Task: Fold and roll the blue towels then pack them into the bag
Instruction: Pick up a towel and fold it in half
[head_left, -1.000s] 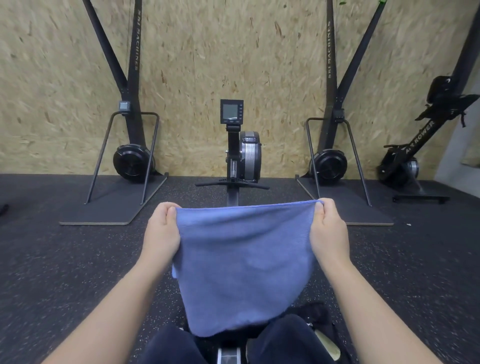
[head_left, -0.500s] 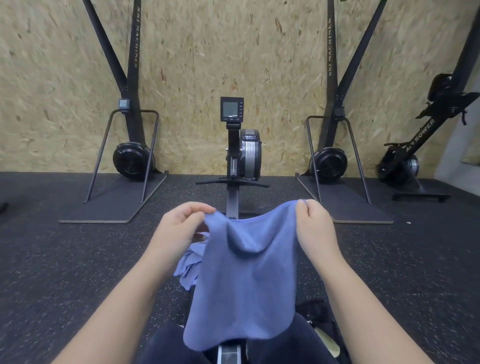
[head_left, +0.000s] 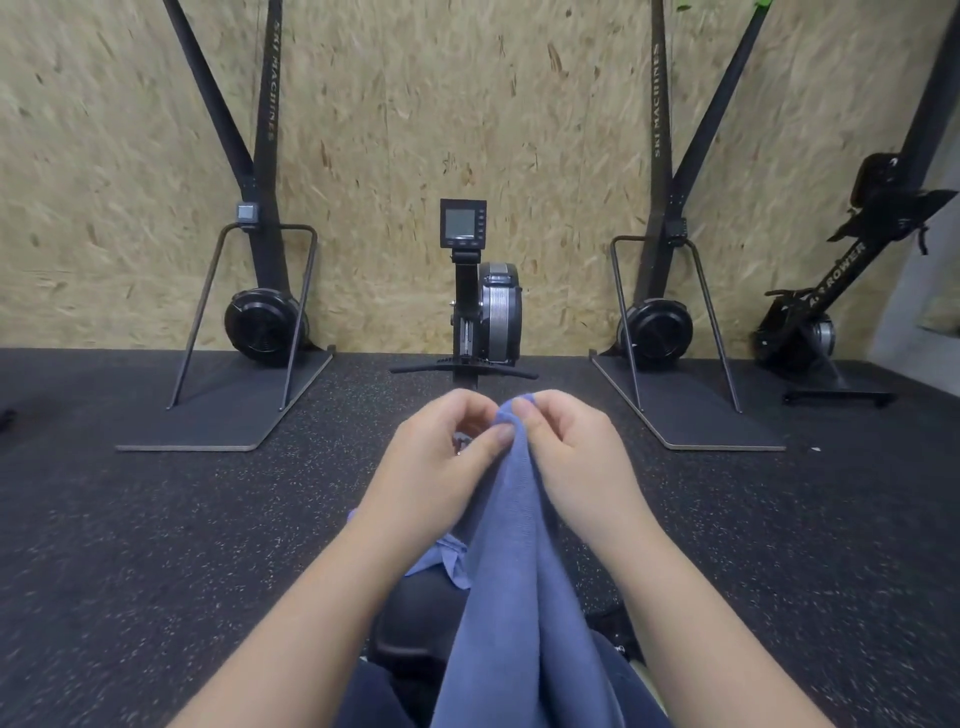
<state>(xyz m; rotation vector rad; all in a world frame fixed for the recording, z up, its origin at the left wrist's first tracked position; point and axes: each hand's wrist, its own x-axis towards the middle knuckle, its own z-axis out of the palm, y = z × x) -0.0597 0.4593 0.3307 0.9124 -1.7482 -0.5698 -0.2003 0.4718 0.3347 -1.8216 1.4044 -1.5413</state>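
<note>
Closest to the camera are the person's dark-trousered knees at the bottom edge, with the blue towel (head_left: 519, 597) draped down over them. It's a soft, matte, periwinkle-ish blue, doubled over so it hangs as a long narrow strip with a crease running down the middle. Long axis runs straight away from the body: wide end down at the lap, narrow end up and forward at the fingertips. A bit more blue cloth bunches out on the left under the forearm, can't tell if that's the same towel.

Both hands meet at the top end. The left hand (head_left: 441, 462) pinches the top corners between thumb and curled fingers, and the right hand (head_left: 576, 457) pinches the same spot from the other side, practically touching.

Past that is speckled black rubber floor (head_left: 156, 519), then a rowing machine (head_left: 480, 312) dead centre against a chipboard wall (head_left: 467, 104).
</note>
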